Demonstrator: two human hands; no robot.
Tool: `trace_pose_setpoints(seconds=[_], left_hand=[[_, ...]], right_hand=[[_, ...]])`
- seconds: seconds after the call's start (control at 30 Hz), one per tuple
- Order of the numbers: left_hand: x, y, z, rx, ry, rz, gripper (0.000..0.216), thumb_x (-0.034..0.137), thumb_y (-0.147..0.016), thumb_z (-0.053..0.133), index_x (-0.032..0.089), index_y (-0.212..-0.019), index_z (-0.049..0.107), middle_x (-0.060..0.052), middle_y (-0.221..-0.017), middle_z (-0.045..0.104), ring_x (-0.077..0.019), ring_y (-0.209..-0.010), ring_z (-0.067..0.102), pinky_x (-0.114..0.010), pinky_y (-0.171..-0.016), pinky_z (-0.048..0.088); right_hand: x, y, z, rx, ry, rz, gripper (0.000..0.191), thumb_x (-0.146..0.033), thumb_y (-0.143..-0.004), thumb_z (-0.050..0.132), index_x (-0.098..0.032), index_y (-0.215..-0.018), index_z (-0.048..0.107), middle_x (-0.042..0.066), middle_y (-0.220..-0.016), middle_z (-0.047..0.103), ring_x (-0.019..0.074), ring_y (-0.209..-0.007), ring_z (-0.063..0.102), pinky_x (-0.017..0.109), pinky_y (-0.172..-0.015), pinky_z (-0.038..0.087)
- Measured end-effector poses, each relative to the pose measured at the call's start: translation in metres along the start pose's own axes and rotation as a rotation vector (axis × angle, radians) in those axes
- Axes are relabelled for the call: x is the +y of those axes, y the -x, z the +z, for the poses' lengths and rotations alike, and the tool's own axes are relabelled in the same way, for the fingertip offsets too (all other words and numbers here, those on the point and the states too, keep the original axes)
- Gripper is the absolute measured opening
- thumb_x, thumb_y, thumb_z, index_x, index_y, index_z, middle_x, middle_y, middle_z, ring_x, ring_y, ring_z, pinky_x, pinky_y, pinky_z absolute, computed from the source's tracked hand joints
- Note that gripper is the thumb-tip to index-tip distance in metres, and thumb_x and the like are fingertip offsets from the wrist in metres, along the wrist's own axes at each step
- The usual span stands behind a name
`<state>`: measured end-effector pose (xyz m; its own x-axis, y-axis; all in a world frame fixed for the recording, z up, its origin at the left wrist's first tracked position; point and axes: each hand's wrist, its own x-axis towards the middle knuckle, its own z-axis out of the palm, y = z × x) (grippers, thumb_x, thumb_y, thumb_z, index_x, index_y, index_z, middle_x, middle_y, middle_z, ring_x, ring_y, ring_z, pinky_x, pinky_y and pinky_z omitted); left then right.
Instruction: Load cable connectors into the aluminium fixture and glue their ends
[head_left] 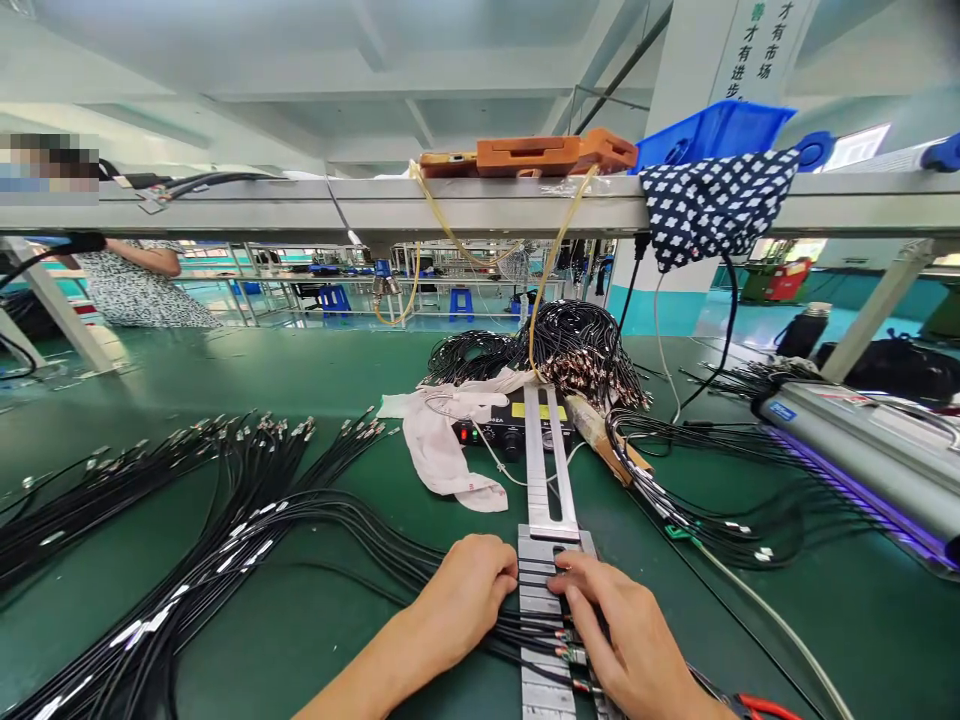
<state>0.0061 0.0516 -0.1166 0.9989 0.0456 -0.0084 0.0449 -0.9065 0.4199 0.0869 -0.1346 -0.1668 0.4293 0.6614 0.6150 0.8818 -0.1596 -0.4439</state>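
Left hand [466, 590]: we press it, loosely curled, on the black cables [420, 570] just left of the metal jig [541, 590].
Right hand [611, 625]: fingers flat, pinning cable ends across the jig.
Axis: cables run crosswise to the jig's length.

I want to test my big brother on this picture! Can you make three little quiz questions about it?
1. True or false: both hands press black cables onto a metal fixture.
2. What lies just behind the fixture: A) white cloth B) red ball C) book?
3. What pattern does the fabric hanging from the shelf have?

Key: 1 true: left hand, right hand. 2 A. 3 white shapes on dark cloth.
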Motion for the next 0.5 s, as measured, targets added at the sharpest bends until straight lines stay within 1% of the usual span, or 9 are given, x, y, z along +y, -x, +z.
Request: trace_pose_setpoints(seconds=[0.13,0.2,0.27,0.33,0.4,0.5], left_hand=[[0.006,-0.001,0.003,-0.023,-0.125,0.010,0.020,0.008,-0.088,0.050,0.016,-0.076,0.064,-0.004,-0.083,0.064,-0.0186,-0.077,0.057,-0.028,-0.071,0.041],[0.012,-0.001,0.005,-0.033,-0.188,0.004,0.024,0.007,-0.089,0.046,0.015,-0.076,0.064,-0.007,-0.083,0.064,-0.0226,-0.083,0.057,-0.034,-0.077,0.042],[0.019,-0.001,0.008,-0.038,-0.228,-0.004,0.026,0.004,-0.089,0.043,0.013,-0.078,0.065,-0.011,-0.090,0.063,-0.0267,-0.094,0.055,-0.039,-0.085,0.041],[0.023,0.000,0.011,-0.040,-0.237,-0.021,0.027,0.001,-0.088,0.040,0.011,-0.082,0.065,-0.015,-0.101,0.061,-0.0288,-0.101,0.053,-0.041,-0.088,0.041],[0.023,0.001,0.010,-0.047,-0.216,-0.045,0.028,-0.001,-0.087,0.038,0.010,-0.084,0.064,-0.016,-0.103,0.060,-0.0270,-0.096,0.055,-0.038,-0.085,0.043],[0.017,0.004,0.004,-0.038,-0.138,-0.056,0.022,0.004,-0.088,0.041,0.013,-0.091,0.060,-0.009,-0.096,0.060,-0.0208,-0.084,0.057,-0.032,-0.077,0.044]], right_hand=[[-0.007,-0.001,0.000,-0.064,0.101,-0.110,0.025,-0.014,-0.093,0.035,-0.020,-0.116,0.044,0.006,-0.088,0.069,0.0207,-0.076,0.066,0.032,-0.067,0.053],[-0.010,-0.002,0.000,-0.098,0.162,-0.156,0.025,-0.012,-0.092,0.034,-0.017,-0.114,0.045,0.008,-0.085,0.067,0.0219,-0.071,0.065,0.034,-0.063,0.053],[-0.012,-0.001,0.000,-0.118,0.197,-0.178,0.025,-0.011,-0.091,0.034,-0.016,-0.113,0.047,0.010,-0.083,0.066,0.0231,-0.070,0.064,0.035,-0.061,0.053],[-0.012,0.000,-0.002,-0.135,0.159,-0.134,0.023,-0.012,-0.092,0.033,-0.017,-0.108,0.050,0.009,-0.084,0.067,0.0228,-0.072,0.065,0.035,-0.062,0.054],[-0.010,0.003,-0.003,-0.148,0.061,-0.047,0.023,-0.014,-0.095,0.032,-0.019,-0.107,0.051,0.009,-0.089,0.068,0.0213,-0.077,0.067,0.032,-0.067,0.055],[-0.006,0.006,-0.005,-0.125,-0.090,0.063,0.026,-0.019,-0.097,0.032,-0.021,-0.115,0.051,0.008,-0.101,0.070,0.0203,-0.092,0.067,0.032,-0.079,0.054]])
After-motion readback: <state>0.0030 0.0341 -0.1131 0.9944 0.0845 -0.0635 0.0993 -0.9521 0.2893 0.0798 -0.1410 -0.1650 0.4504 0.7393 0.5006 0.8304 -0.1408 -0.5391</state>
